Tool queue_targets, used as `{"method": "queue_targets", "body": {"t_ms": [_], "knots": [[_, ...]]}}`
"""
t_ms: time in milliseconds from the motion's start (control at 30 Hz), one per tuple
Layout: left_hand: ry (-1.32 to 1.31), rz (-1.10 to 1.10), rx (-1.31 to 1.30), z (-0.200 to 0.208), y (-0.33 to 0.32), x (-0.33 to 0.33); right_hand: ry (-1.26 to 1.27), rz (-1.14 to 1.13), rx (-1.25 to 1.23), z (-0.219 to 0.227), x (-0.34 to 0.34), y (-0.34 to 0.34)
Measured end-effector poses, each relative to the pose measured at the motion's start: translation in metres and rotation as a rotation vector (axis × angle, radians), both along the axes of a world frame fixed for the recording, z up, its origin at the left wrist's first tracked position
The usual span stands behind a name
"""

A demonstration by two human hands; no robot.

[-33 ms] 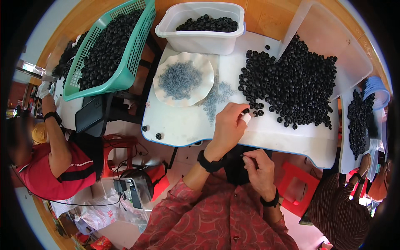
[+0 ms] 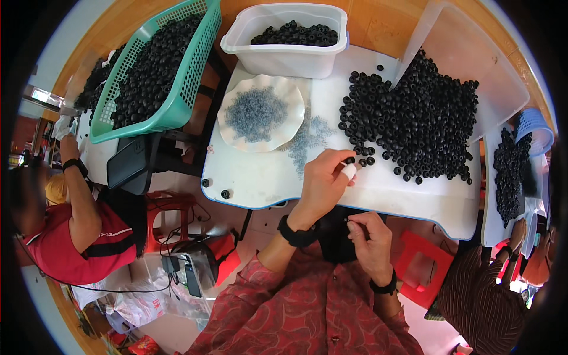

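Note:
My left hand (image 2: 322, 184) is over the table's near edge, thumb and index finger pinched on a small round black piece (image 2: 350, 160). One finger wears a white wrap (image 2: 348, 171). Just beyond lie loose black pieces of the same sort, several with a hole showing, beside a big black pile (image 2: 414, 121). Nearer my body, below the table edge, my right hand (image 2: 371, 241) has its thumb and index finger together. Something tiny seems to be at their tips, too small to name. A scalloped cream plate (image 2: 231, 127) left of my left hand bears a heap of small translucent bits (image 2: 257, 113).
More translucent bits (image 2: 307, 139) lie spilled beside the plate. A white tub (image 2: 284, 59) and a tilted clear bin (image 2: 494, 77) stand at the back. A green basket (image 2: 189, 89) full of black pieces is on the left. People sit at both sides; a red stool (image 2: 421, 263) is at right.
My left hand has shifted very slightly toward me, still pinching the black piece. My right hand has moved a touch to the right.

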State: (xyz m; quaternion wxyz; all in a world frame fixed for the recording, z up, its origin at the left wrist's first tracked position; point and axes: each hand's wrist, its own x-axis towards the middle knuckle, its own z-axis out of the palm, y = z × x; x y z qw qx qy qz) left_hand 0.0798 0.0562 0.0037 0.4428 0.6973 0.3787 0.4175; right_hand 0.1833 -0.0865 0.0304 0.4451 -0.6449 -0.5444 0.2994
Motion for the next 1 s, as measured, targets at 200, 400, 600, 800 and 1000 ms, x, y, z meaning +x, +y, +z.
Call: {"method": "queue_targets", "body": {"t_ms": [200, 400, 600, 800, 1000], "knots": [[-0.472, -0.280, -0.596, 0.013, -0.023, -0.018, 0.296, -0.217, 0.077, 0.012, 0.005, 0.009], [-0.430, -0.329, -0.431, 0.013, -0.038, -0.022, 0.371, -0.252, 0.124, 0.020, -0.004, 0.019], [-0.185, -0.295, -0.160, 0.011, -0.041, -0.022, 0.395, -0.278, 0.097, 0.017, -0.005, 0.020], [-0.296, -0.245, -0.386, 0.011, -0.049, -0.021, 0.486, -0.330, 0.093, 0.015, -0.003, 0.019], [-0.350, -0.241, -0.463, 0.010, -0.048, -0.023, 0.491, -0.321, 0.085, 0.013, -0.004, 0.018]]}}
